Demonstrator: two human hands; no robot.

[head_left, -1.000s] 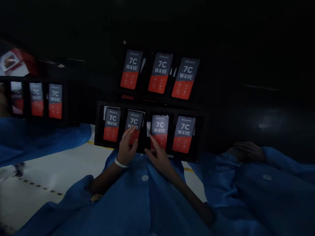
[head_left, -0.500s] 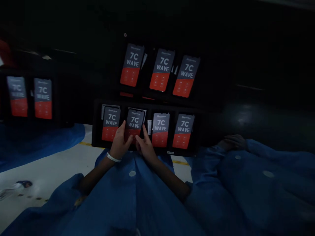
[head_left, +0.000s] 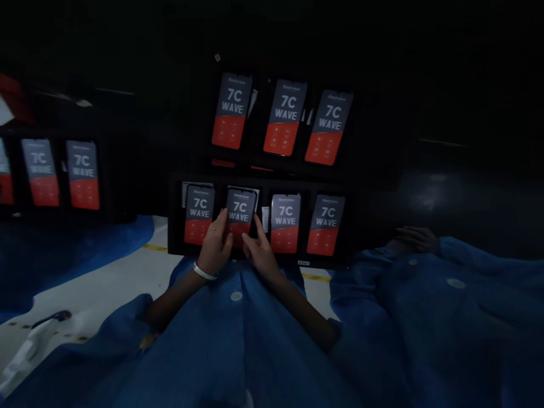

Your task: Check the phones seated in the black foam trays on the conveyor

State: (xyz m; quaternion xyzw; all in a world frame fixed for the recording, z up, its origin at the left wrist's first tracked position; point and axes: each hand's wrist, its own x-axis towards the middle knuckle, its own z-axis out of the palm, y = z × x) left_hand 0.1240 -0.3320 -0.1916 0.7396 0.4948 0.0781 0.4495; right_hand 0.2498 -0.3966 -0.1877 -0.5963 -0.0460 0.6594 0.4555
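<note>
From the head camera, a dark, glossy surface (head_left: pixel 442 192) fills the upper part of the view, with a soft patch of glare on its right side. Below its edge lies a pale floor (head_left: pixel 97 277) marked by a yellow line (head_left: pixel 153 247). A black tray (head_left: pixel 176 218) on the surface holds four smartphones (head_left: pixel 285 224) side by side, each a slim, round-cornered slab whose screen shows a grey and red "7C WAVE" display. Three more smartphones (head_left: pixel 289 116) sit in a row above it, tilted slightly, and a further row of phones (head_left: pixel 83 175) lies off to the left. The second phone from the left in the black tray (head_left: pixel 240 207) sits between the person's left hand (head_left: pixel 216 243), which wears a ring and a white wristband (head_left: pixel 203 271), and right hand (head_left: pixel 260 255). The fingers of both hands are bent against its lower part, but whether they grip it I cannot tell. Blue smock sleeves (head_left: pixel 170 306) cover the forearms up to bare wrists. To the right, well apart, a co-worker's hand (head_left: pixel 419 239) rests at the end of a blue sleeve (head_left: pixel 467 255). Blue cloth (head_left: pixel 63 255) lies at the left, and a white object (head_left: pixel 29 351) at the lower left is too blurred to name.
</note>
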